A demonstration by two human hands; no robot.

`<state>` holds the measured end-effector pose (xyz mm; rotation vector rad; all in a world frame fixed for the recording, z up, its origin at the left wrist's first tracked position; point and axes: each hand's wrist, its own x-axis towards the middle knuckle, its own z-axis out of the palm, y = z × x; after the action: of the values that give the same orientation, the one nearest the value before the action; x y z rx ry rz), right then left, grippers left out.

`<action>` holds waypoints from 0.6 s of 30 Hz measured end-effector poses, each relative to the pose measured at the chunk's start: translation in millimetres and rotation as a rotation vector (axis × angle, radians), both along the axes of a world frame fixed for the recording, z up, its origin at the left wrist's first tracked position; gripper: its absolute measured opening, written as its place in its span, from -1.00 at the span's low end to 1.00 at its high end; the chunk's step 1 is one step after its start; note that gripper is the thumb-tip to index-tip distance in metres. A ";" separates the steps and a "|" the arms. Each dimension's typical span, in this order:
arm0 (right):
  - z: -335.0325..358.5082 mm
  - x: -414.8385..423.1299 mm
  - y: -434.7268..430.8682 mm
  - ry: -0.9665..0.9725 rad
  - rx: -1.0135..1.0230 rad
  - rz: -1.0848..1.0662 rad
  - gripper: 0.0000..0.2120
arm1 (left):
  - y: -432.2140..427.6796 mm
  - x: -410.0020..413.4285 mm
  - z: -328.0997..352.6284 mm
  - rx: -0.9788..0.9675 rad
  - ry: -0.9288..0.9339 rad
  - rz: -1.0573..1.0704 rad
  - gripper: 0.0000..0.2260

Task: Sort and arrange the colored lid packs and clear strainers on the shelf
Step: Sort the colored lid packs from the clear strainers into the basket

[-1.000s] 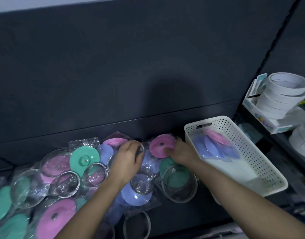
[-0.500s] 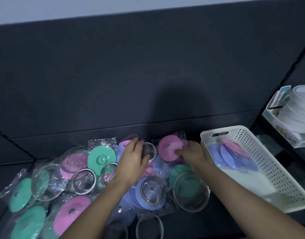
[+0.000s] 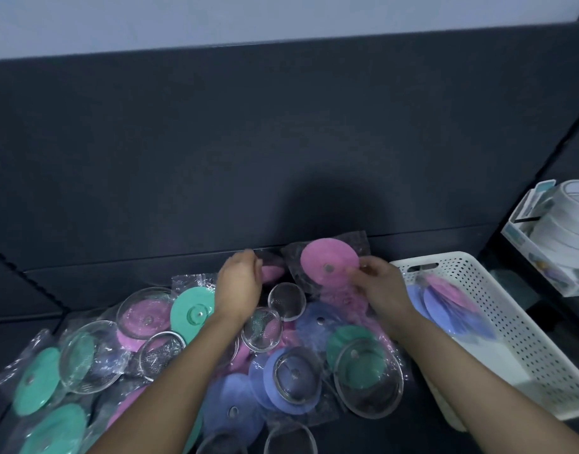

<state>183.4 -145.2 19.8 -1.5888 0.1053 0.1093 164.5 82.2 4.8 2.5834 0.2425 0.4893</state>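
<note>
Seen from the head view, the right hand (image 3: 376, 285) pinches the pink lid pack (image 3: 327, 262) by its edge, tilted above the pile at the shelf (image 3: 373, 434) back. The left hand (image 3: 239, 285) curls beside it; whether it grips anything, I cannot tell. Best to hold the plastic margin, clear the basket (image 3: 478, 262) rim, and steady the loose clear strainers (image 3: 286, 301).

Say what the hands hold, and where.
Right hand pinches the rearmost pink lid pack by its right edge. Left hand seems to grip a second pack by its wrap; spot unclear.
</note>
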 end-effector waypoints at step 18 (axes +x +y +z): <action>9.3 2.3 16.5 -0.023 -0.247 0.244 -0.90 | -17.6 -28.4 27.4 -0.660 0.047 0.005 -0.47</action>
<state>185.8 -128.6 29.2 -1.8447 -0.0973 0.2767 136.1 64.6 32.2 1.9498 0.3573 0.2847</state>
